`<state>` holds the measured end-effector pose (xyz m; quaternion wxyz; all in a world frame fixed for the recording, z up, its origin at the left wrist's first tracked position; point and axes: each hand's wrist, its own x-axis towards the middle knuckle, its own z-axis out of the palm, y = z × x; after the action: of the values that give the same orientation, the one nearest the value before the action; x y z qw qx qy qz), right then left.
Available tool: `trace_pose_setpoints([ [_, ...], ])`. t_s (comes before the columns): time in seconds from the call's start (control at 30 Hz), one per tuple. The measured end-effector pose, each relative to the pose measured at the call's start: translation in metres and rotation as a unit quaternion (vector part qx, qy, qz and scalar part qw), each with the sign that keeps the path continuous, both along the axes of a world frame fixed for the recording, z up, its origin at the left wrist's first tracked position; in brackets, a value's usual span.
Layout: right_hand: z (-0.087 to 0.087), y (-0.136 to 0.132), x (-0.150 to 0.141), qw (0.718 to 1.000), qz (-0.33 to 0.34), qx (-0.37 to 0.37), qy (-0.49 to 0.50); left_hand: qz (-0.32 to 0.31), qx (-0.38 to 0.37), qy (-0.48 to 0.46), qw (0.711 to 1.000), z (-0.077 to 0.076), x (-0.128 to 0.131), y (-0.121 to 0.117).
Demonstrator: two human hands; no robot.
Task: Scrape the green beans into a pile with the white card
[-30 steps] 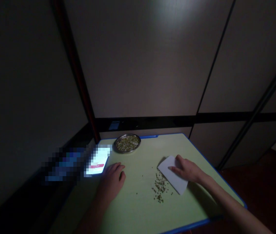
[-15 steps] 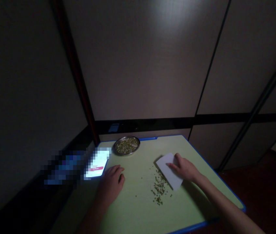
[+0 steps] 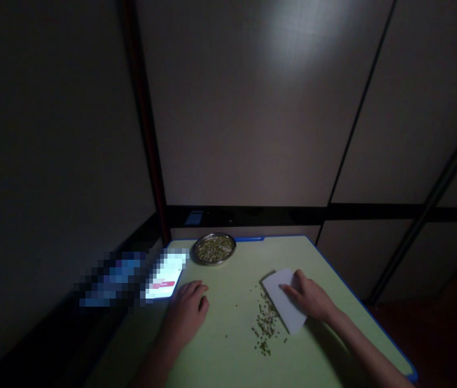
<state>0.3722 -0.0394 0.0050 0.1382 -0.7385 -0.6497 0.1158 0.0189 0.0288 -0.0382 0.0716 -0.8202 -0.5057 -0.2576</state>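
Observation:
My right hand [image 3: 311,297] grips a folded white card [image 3: 285,302], thumb on its upper face. The card slants over the table, its left edge beside a loose scatter of small green beans [image 3: 267,323] that look like mung beans. Some paler bits lie among them. My left hand [image 3: 191,307] rests on the table left of the scatter, fingers loosely spread and slightly bent, with nothing visible in it. Behind, a round metal plate [image 3: 214,263] holds more green beans mixed with pale grains.
The light green table [image 3: 228,366] has a blue edge. A lit phone-like screen [image 3: 166,277], partly pixelated, lies just beyond my left hand. Dark panelled cabinet doors [image 3: 244,134] rise behind the table. A couple of stray beans lie between my hands.
The camera has tilted, so everything sits lower in the picture. Both hands, the card and the beans keep nearly the same places relative to one another.

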Motion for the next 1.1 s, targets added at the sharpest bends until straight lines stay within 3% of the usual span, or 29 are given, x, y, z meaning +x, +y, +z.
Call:
trace_pose_setpoints([
  [0.27, -0.005, -0.001, -0.007, 1.0, -0.001, -0.007, -0.028, -0.008, 0.007, -0.023, 1.0, -0.001, 0.0, 0.0],
  [0.67, 0.007, -0.021, -0.032, 0.999, 0.028, 0.0, -0.035, -0.006, 0.007, -0.005, 1.0, 0.0, 0.001, 0.0],
  [0.97, 0.02, -0.018, -0.014, 1.0, -0.002, 0.011, -0.021, -0.009, 0.003, -0.005, 1.0, -0.001, 0.001, 0.001],
  [1.1, 0.016, -0.02, -0.02, 1.0, 0.013, 0.011, -0.022, -0.008, 0.008, -0.004, 1.0, -0.001, 0.0, 0.002],
])
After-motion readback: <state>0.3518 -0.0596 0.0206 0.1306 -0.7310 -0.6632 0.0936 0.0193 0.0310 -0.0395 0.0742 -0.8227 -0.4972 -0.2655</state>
